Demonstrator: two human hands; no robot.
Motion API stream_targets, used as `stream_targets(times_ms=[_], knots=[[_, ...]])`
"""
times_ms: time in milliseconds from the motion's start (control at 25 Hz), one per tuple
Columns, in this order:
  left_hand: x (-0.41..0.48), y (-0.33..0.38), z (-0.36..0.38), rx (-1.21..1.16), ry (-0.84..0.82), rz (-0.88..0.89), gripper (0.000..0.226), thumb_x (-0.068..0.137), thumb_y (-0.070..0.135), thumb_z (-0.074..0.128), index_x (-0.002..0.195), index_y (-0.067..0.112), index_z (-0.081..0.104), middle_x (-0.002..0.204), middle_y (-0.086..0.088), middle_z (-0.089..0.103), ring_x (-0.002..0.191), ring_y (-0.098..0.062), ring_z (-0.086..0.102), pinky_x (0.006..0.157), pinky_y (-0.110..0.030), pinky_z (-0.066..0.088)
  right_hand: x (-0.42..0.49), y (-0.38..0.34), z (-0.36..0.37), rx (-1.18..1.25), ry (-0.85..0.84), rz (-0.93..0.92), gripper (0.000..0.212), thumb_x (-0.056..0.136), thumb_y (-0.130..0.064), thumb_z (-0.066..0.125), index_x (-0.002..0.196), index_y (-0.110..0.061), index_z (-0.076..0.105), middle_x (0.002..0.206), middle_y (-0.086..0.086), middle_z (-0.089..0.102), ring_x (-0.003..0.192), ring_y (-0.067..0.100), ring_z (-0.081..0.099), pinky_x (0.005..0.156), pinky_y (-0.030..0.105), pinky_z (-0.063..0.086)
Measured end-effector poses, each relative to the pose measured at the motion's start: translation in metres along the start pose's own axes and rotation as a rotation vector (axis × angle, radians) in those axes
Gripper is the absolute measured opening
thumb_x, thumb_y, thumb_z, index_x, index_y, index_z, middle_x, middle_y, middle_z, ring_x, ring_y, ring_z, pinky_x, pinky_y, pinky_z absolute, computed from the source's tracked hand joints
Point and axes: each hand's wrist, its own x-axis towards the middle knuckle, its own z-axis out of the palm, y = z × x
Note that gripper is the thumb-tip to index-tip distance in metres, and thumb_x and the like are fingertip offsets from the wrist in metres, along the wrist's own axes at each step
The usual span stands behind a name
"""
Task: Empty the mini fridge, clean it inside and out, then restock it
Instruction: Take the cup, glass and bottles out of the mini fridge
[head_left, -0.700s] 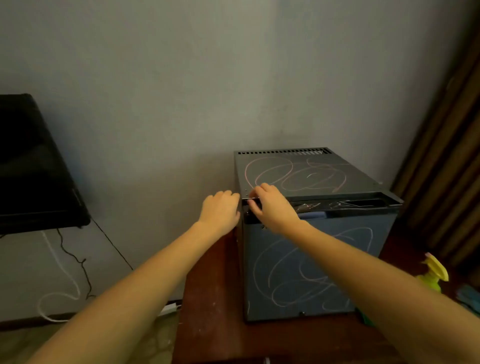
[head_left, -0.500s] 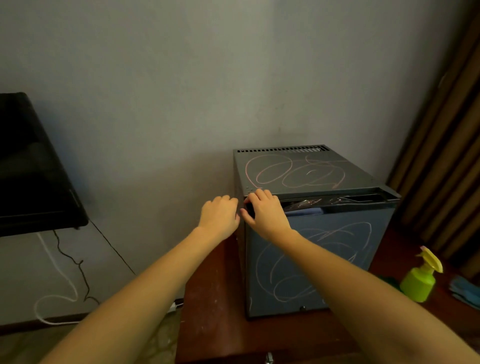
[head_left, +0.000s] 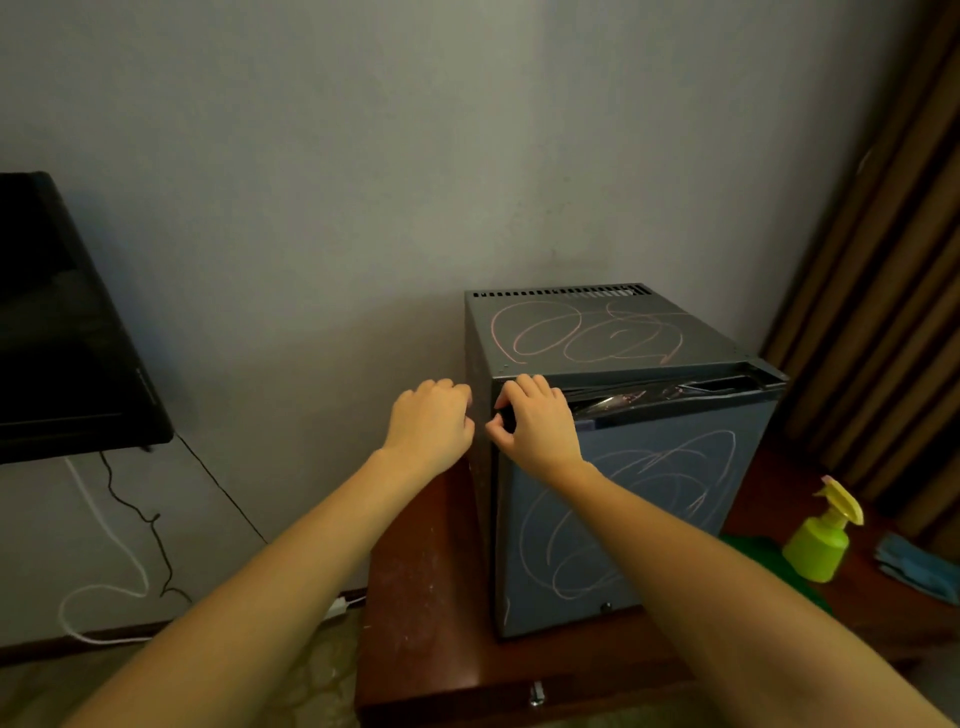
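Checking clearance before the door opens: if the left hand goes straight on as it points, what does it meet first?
Likely the left side wall of the mini fridge, near its top front corner; the left hand, fingers curled, points straight at it. Whether they already touch is unclear.

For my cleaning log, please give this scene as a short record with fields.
fridge: dark grey box-shaped mini fridge with pink scribbles, on reddish-brown wooden table
fridge door: gap along its top edge
right hand: grips door's top left corner
left hand: fingers curled at fridge's left side; contact unclear
nearby: lime-green plastic spray bottle, blue cloth, both right of fridge
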Motion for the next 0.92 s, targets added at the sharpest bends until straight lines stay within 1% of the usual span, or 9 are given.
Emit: stream_targets(times_ms=[160, 280, 360, 440, 480, 600, 760, 840, 920], knots=[[-0.016, 0.011, -0.009, -0.048, 0.061, 0.058, 0.025, 0.089, 0.024, 0.05, 0.11, 0.02, 0.062, 0.107, 0.0, 0.062, 0.104, -0.022, 0.056, 0.081, -0.035, 0.044, -0.02, -0.004, -0.031, 0.172, -0.079, 0.007, 0.014, 0.083, -0.026, 0.058, 0.086, -0.013, 0.061, 0.083, 0.001, 0.054, 0.085, 0.021, 0.049, 0.073, 0.035, 0.041], [-0.032, 0.023, -0.007, -0.116, 0.058, 0.096, 0.022, 0.091, 0.026, 0.05, 0.108, 0.021, 0.063, 0.102, 0.002, 0.062, 0.098, -0.017, 0.056, 0.076, -0.03, 0.042, -0.043, -0.005, -0.067, 0.379, -0.155, 0.126, 0.012, 0.092, -0.02, 0.055, 0.098, -0.016, 0.065, 0.091, -0.003, 0.062, 0.09, 0.012, 0.054, 0.078, 0.027, 0.045], [-0.039, 0.036, -0.004, -0.164, 0.042, 0.13, 0.021, 0.091, 0.027, 0.05, 0.107, 0.022, 0.063, 0.1, 0.003, 0.061, 0.095, -0.015, 0.056, 0.071, -0.026, 0.038, -0.058, -0.002, -0.092, 0.439, -0.192, 0.198, 0.015, 0.094, -0.018, 0.053, 0.103, -0.018, 0.065, 0.093, -0.005, 0.065, 0.085, 0.006, 0.058, 0.074, 0.019, 0.046], [-0.043, 0.052, -0.001, -0.204, 0.041, 0.165, 0.021, 0.091, 0.028, 0.051, 0.107, 0.021, 0.062, 0.1, 0.003, 0.061, 0.095, -0.016, 0.056, 0.071, -0.027, 0.04, -0.067, 0.006, -0.114, 0.379, -0.229, 0.251, 0.018, 0.095, -0.02, 0.053, 0.108, -0.019, 0.064, 0.095, -0.008, 0.063, 0.08, 0.0, 0.056, 0.069, 0.013, 0.043], [-0.043, 0.06, 0.0, -0.225, 0.039, 0.169, 0.022, 0.091, 0.028, 0.051, 0.108, 0.02, 0.063, 0.101, 0.002, 0.062, 0.096, -0.017, 0.057, 0.074, -0.029, 0.043, -0.07, 0.011, -0.122, 0.314, -0.258, 0.271, 0.019, 0.095, -0.021, 0.053, 0.11, -0.018, 0.064, 0.097, -0.008, 0.062, 0.08, 0.001, 0.056, 0.069, 0.013, 0.042], [-0.045, 0.082, 0.006, -0.279, -0.001, 0.18, 0.025, 0.092, 0.029, 0.051, 0.112, 0.02, 0.063, 0.105, 0.0, 0.062, 0.099, -0.02, 0.056, 0.079, -0.034, 0.047, -0.086, 0.024, -0.141, 0.089, -0.412, 0.297, 0.02, 0.094, -0.022, 0.054, 0.111, -0.018, 0.064, 0.105, -0.003, 0.064, 0.088, 0.009, 0.058, 0.076, 0.021, 0.046], [-0.05, 0.104, 0.02, -0.305, -0.027, 0.232, 0.023, 0.094, 0.029, 0.049, 0.111, 0.021, 0.063, 0.104, 0.0, 0.061, 0.099, -0.02, 0.055, 0.078, -0.034, 0.046, -0.112, 0.039, -0.173, -0.091, -0.611, 0.317, 0.019, 0.091, -0.016, 0.056, 0.107, -0.02, 0.066, 0.104, -0.003, 0.064, 0.09, 0.01, 0.06, 0.08, 0.026, 0.052], [-0.05, 0.112, 0.025, -0.325, -0.043, 0.254, 0.023, 0.094, 0.029, 0.049, 0.109, 0.02, 0.063, 0.102, 0.001, 0.062, 0.098, -0.02, 0.055, 0.078, -0.034, 0.046, -0.119, 0.042, -0.18, -0.169, -0.594, 0.325, 0.02, 0.091, -0.017, 0.054, 0.108, -0.018, 0.065, 0.103, -0.001, 0.064, 0.095, 0.016, 0.06, 0.084, 0.031, 0.052], [-0.05, 0.121, 0.028, -0.337, -0.054, 0.276, 0.022, 0.094, 0.028, 0.049, 0.11, 0.02, 0.063, 0.104, 0.001, 0.062, 0.1, -0.02, 0.055, 0.08, -0.035, 0.046, -0.127, 0.042, -0.168, -0.227, -0.565, 0.351, 0.021, 0.092, -0.02, 0.051, 0.107, -0.014, 0.064, 0.103, 0.005, 0.064, 0.095, 0.021, 0.06, 0.083, 0.035, 0.052]])
